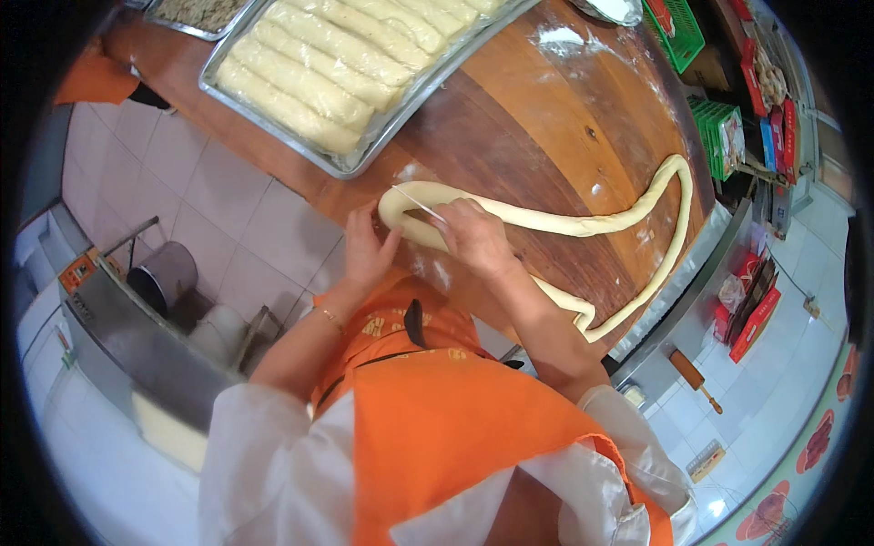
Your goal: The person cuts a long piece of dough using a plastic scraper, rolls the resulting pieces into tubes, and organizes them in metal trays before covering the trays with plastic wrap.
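A long pale dough rope [583, 223] lies looped across the wooden table [546, 118], running from the near end out to the right and back. My left hand [366, 250] presses on the rope's thick near end [401, 205]. My right hand [473, 238] holds a thin knife blade [421, 206] laid across that same end of the dough. Both forearms come up from the lower edge over an orange apron.
A metal tray [364, 155] filled with several cut dough logs [309, 82] sits at the table's far left. Green crates [678, 32] stand at the right. A wooden rolling pin [694, 378] rests on a metal counter lower right. A metal machine and pot [164, 273] stand at left.
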The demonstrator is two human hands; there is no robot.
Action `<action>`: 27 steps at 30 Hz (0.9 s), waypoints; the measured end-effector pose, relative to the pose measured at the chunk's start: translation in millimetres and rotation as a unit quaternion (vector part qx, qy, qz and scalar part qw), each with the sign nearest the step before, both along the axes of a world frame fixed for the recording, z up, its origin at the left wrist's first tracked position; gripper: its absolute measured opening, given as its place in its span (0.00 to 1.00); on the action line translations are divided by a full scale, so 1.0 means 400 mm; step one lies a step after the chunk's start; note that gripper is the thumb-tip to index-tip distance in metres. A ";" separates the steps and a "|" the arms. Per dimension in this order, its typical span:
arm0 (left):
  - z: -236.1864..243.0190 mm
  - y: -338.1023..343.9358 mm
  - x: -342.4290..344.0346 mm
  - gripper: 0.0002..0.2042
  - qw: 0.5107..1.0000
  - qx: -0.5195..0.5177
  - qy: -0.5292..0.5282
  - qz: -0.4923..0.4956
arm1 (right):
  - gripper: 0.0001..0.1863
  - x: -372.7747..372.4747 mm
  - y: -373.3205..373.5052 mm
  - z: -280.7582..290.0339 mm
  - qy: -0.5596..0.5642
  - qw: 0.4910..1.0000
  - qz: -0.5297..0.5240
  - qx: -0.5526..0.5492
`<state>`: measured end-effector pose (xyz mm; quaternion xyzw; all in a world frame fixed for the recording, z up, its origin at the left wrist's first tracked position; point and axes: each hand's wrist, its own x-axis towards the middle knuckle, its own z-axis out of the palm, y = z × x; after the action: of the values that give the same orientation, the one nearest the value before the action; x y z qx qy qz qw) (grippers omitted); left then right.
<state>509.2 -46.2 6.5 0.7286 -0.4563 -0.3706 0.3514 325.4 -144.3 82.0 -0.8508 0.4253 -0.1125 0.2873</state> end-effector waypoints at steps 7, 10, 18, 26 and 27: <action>-0.015 -0.028 -0.013 0.22 0.997 0.064 -0.030 0.041 | 0.05 0.059 0.004 -0.035 0.021 0.997 0.075 -0.004; -0.016 -0.028 -0.014 0.20 0.993 0.103 0.013 0.064 | 0.05 0.071 -0.002 -0.038 0.038 0.996 0.086 -0.007; -0.021 -0.041 0.003 0.18 0.988 0.145 -0.011 0.047 | 0.05 0.145 -0.002 -0.101 0.138 0.986 0.096 0.000; 0.002 -0.026 0.031 0.17 0.980 0.195 0.018 0.032 | 0.05 0.237 0.006 -0.145 0.091 0.993 0.068 0.013; 0.018 -0.029 0.046 0.18 0.973 0.229 0.038 0.010 | 0.05 0.231 -0.006 -0.144 0.083 0.992 0.088 0.020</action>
<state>527.5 -57.9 13.8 0.7799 -0.3384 -0.4887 0.1959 417.7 -146.6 24.6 -0.8855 0.3730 -0.0073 0.2770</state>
